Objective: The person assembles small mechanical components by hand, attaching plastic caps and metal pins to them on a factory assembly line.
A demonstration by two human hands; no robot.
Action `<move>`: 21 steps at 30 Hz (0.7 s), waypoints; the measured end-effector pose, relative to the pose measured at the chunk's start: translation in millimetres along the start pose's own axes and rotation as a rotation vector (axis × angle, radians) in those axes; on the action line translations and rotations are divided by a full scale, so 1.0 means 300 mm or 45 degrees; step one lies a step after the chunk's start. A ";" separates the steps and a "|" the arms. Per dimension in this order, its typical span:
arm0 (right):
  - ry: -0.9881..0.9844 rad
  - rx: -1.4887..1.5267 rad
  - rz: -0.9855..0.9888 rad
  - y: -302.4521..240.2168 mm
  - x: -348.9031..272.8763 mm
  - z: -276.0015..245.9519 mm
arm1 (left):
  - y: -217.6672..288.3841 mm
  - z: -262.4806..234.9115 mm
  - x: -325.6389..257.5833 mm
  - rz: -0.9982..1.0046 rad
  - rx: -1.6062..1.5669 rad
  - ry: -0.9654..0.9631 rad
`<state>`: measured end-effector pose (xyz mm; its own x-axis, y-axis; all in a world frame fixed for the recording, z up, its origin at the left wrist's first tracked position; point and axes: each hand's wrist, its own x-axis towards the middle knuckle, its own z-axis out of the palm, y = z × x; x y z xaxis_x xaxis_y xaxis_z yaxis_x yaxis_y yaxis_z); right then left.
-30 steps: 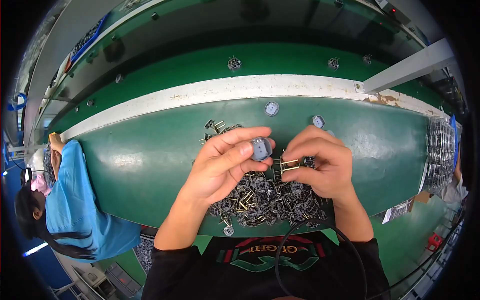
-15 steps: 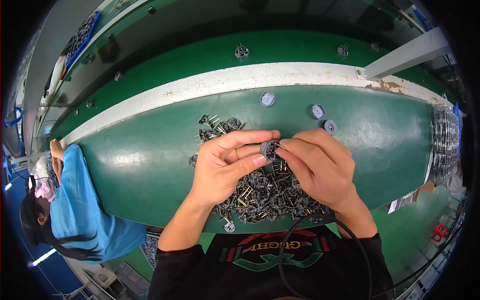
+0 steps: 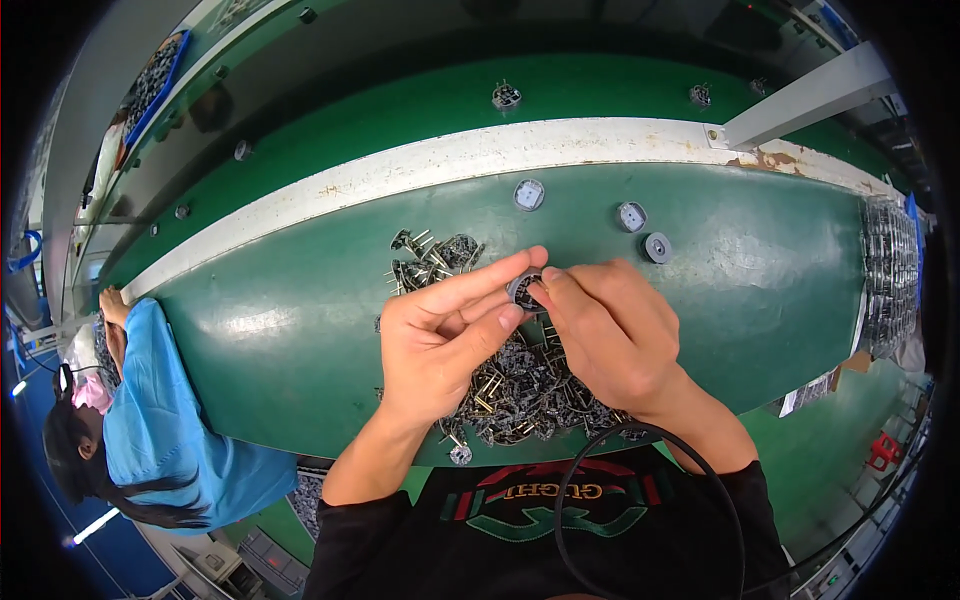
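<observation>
Above the heap on the bench, my left hand (image 3: 445,335) is closed round a small round grey plastic housing (image 3: 522,292), its open side turned toward my right. Dark parts show inside it. My right hand (image 3: 612,325) is closed too, thumb and fingertips pinching at the housing's rim and opening; the fingertips hide what exactly they touch there. Under both hands lies a heap of black pronged inserts (image 3: 520,395) with metal pins, part of it covered by my hands. More such inserts (image 3: 440,260) lie beyond my left hand.
Three loose grey housings (image 3: 529,195) lie beyond my hands on the green bench (image 3: 300,340). Past a white rail (image 3: 450,147), pronged assemblies (image 3: 506,95) sit on a green belt. Stacked clear trays (image 3: 888,280) stand right. A co-worker in blue (image 3: 190,420) sits left. A black cable (image 3: 570,500) crosses my shirt.
Both hands have shifted slightly left with the housing, which has turned. My right fingertips, on a pin before, now press in at the opening.
</observation>
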<state>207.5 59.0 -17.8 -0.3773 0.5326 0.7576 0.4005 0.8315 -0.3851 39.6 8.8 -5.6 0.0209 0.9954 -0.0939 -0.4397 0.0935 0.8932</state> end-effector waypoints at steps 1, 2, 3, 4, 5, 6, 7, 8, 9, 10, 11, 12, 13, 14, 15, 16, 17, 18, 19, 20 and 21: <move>-0.038 -0.012 0.022 0.000 -0.002 -0.001 | -0.002 -0.001 0.001 -0.002 0.000 -0.002; -0.075 -0.023 0.042 -0.001 -0.002 -0.004 | -0.001 -0.002 0.002 -0.006 0.101 0.031; -0.073 -0.026 0.044 0.005 -0.003 -0.005 | -0.002 -0.004 0.005 -0.012 0.201 0.062; -0.107 0.050 0.099 0.019 -0.003 -0.005 | -0.002 -0.007 0.016 -0.015 0.202 0.058; -0.143 0.132 0.152 0.033 -0.002 -0.002 | 0.000 -0.016 0.032 -0.009 0.331 0.132; -0.146 0.147 0.151 0.054 0.007 -0.014 | 0.008 -0.030 0.045 -0.004 0.462 0.219; -0.306 0.160 0.201 0.087 0.020 -0.041 | 0.020 -0.053 0.079 -0.028 0.488 0.284; -0.468 0.159 0.248 0.119 0.025 -0.067 | 0.034 -0.079 0.125 0.000 0.601 0.285; -0.467 0.144 0.243 0.140 0.024 -0.094 | 0.054 -0.095 0.182 0.038 0.709 0.276; -0.593 0.179 0.259 0.158 0.019 -0.112 | 0.065 -0.114 0.245 0.115 0.808 0.294; -0.719 0.219 0.273 0.175 0.013 -0.116 | 0.065 -0.144 0.312 0.193 0.910 0.318; -0.711 0.225 0.258 0.178 0.010 -0.111 | 0.068 -0.187 0.374 0.248 0.997 0.359; -0.793 0.305 0.232 0.146 0.031 -0.112 | 0.109 -0.226 0.408 0.326 1.096 0.419; -0.883 0.390 0.210 0.131 0.034 -0.097 | 0.115 -0.274 0.451 0.324 1.254 0.478; -0.870 0.402 0.173 0.130 0.033 -0.095 | 0.111 -0.318 0.501 0.321 1.404 0.532; -0.942 0.434 0.228 0.140 0.018 -0.095 | 0.087 -0.361 0.549 0.296 1.445 0.537; -1.011 0.468 0.276 0.142 0.011 -0.104 | 0.076 -0.377 0.577 0.272 1.491 0.548; -1.089 0.435 0.343 0.130 0.025 -0.129 | 0.067 -0.382 0.587 0.326 1.520 0.514; -1.083 0.462 0.309 0.129 0.016 -0.129 | 0.060 -0.388 0.591 0.370 1.553 0.477; -1.074 0.446 0.359 0.133 0.002 -0.138 | 0.063 -0.375 0.592 0.344 1.640 0.439; -1.065 0.430 0.408 0.135 -0.006 -0.144 | 0.074 -0.358 0.578 0.457 1.689 0.493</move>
<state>260.3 85.0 -11.9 -0.8184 0.5744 0.0184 0.3755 0.5588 -0.7394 -62.9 181.0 -49.3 -0.2470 0.9207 0.3022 0.7870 0.0086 0.6169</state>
